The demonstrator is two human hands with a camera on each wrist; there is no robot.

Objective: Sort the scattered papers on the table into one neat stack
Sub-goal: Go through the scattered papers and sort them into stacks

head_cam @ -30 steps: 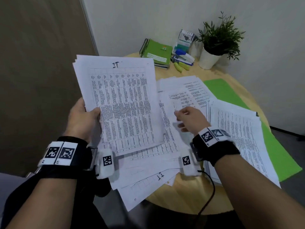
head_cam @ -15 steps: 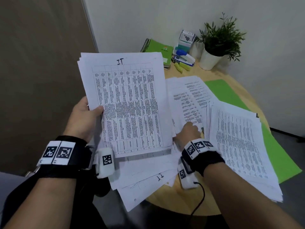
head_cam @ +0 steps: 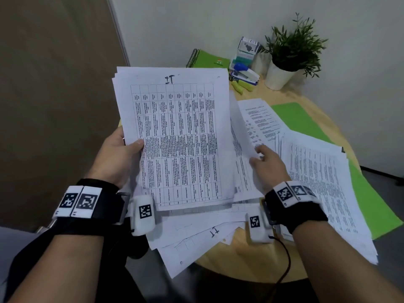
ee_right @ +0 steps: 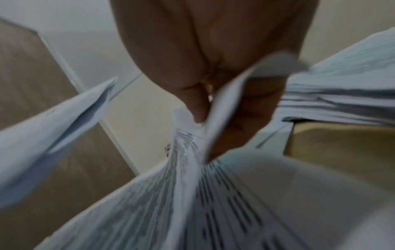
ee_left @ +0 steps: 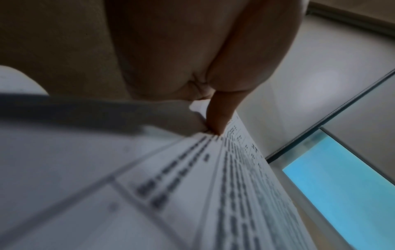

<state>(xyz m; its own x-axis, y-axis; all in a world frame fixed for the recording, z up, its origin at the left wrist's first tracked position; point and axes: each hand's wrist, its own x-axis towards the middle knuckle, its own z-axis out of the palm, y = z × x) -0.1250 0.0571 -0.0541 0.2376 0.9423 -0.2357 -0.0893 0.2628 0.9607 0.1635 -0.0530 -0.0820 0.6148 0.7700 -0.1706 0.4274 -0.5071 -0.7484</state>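
Holding a light, floppy sheaf of white printed sheets point(head_cam: 175, 136) above the round wooden surface point(head_cam: 251, 254), left hand point(head_cam: 115, 156) thumb clamping its edge, right hand point(head_cam: 267, 165) fingers pinching another limp sheet point(head_cam: 242, 149) by its edge.

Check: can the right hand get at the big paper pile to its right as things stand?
Probably not yet: the right hand already pinches a sheet. The pile lies uncovered right beside it, so otherwise the way looks free.

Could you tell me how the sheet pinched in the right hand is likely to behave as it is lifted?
The sheet probably flops: it already curls beside the right hand. Held at one edge, it may slip or crease.
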